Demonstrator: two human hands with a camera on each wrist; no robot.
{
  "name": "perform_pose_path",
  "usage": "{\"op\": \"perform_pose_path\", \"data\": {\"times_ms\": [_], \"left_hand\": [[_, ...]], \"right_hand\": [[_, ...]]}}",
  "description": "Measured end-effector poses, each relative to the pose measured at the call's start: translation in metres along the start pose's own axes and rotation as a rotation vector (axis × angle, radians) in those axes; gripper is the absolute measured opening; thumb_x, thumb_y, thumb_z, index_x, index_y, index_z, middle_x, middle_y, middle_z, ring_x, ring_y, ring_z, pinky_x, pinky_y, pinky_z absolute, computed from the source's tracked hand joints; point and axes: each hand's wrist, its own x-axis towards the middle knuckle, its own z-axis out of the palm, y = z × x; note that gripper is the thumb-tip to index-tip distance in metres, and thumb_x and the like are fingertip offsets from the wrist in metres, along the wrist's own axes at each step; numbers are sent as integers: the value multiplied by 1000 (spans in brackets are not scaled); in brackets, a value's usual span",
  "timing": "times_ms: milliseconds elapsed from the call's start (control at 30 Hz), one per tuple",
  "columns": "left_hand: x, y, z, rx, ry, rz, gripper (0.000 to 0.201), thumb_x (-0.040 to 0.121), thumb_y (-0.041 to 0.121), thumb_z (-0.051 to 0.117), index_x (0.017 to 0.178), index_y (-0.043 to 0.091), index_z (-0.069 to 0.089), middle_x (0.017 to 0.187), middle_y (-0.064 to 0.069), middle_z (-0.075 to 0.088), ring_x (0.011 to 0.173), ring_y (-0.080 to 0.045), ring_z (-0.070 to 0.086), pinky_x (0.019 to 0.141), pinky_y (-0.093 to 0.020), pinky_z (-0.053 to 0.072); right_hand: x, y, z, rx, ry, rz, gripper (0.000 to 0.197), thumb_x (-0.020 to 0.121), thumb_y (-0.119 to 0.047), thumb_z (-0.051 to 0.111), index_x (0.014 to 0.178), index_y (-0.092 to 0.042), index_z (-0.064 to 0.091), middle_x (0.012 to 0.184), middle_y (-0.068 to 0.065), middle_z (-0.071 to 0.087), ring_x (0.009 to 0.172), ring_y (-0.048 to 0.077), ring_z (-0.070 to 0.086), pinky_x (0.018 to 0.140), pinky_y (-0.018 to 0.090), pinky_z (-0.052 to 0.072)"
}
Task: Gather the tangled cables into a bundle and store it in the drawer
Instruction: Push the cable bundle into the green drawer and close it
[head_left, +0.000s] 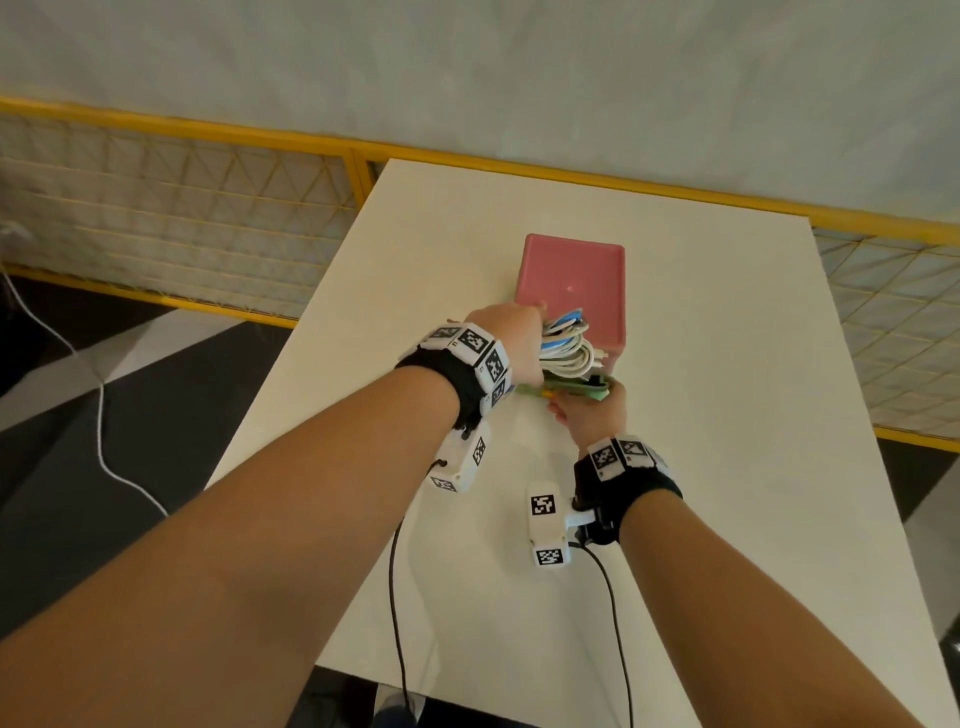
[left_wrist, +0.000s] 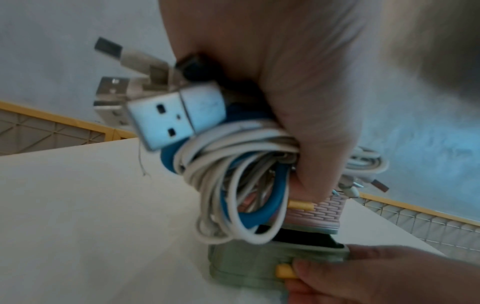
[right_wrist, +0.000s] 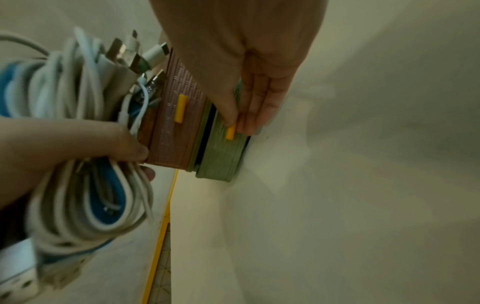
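My left hand (head_left: 511, 338) grips a coiled bundle of white and blue cables (head_left: 566, 348) against the front of a small pink drawer unit (head_left: 571, 286). Several USB plugs (left_wrist: 176, 119) stick out of the cable bundle (left_wrist: 233, 185). My right hand (head_left: 592, 410) pinches the yellow handle (right_wrist: 230, 131) of the green bottom drawer (right_wrist: 221, 156). This green drawer (left_wrist: 246, 263) is pulled out a little and shows a dark gap above it. The pink drawer (right_wrist: 176, 133) over it, with its own yellow handle (right_wrist: 180, 109), is closed. The cables hang just above the green drawer.
The drawer unit stands near the middle of a white table (head_left: 727, 467). A yellow-framed mesh fence (head_left: 208, 218) runs behind and beside the table. A white cord (head_left: 98, 415) lies on the dark floor at the left.
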Motion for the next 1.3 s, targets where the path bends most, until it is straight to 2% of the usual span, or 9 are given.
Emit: {"op": "perform_pose_path", "data": {"times_ms": [100,267,500,633,767,900,1067,1167,1300], "left_hand": [[0,1,-1,-14,-9,-21,60,79,24,71,133,11,50,86,-3,61,71,-24,57,60,-31,44],[-1,2,2,-27,-5,-37,56,77,24,71,130,10,55,94,-5,68,71,-23,58,58,-29,41],[-4,4,0,-14,-10,-34,64,79,25,71,137,12,47,83,-1,59,68,-22,55,58,-29,40],[-12,4,-1,-93,-2,-43,71,78,24,72,143,18,42,82,2,55,74,-24,56,63,-31,43],[-38,5,9,-159,218,7,27,81,25,68,104,18,55,86,1,59,79,-28,62,66,-31,43],[-49,19,34,168,122,147,22,86,20,60,106,14,52,93,-5,66,81,-30,64,62,-33,39],[-21,39,58,299,-53,11,17,94,7,51,109,12,57,108,-6,67,100,-28,66,73,-34,41],[-5,53,67,401,-23,-66,22,95,10,45,105,17,63,107,-2,68,106,-27,61,90,-35,41],[0,64,74,553,-26,-155,24,98,19,39,101,21,62,99,1,66,104,-27,53,94,-38,35]], "right_hand": [[-15,18,-6,7,11,14,42,81,-5,66,117,-3,43,83,11,65,71,22,63,77,37,56],[-15,14,-17,-250,168,-41,58,82,-31,60,135,-14,43,129,11,39,107,27,50,103,41,41],[0,2,-26,-373,76,-165,50,87,-7,55,135,-10,42,77,-4,47,76,16,51,77,31,43],[-16,16,-36,-449,2,-225,53,86,-5,53,136,-12,39,72,-5,43,65,10,46,69,28,39],[-28,32,-48,-510,-81,-267,57,84,-2,54,138,-14,37,70,-2,45,61,11,46,57,26,38],[-27,44,-52,-555,-100,-327,62,83,-6,55,141,-15,36,85,4,51,71,18,50,65,27,40],[-36,43,-54,-543,-63,-402,74,83,-6,55,148,-19,22,117,5,49,82,24,57,77,40,50],[-42,39,-54,-687,-70,-581,83,79,-3,50,149,-30,14,152,-4,24,88,28,61,70,38,53],[-46,35,-52,-957,-114,-732,76,91,-12,49,149,-40,8,157,-23,2,99,24,60,69,33,53]]}}
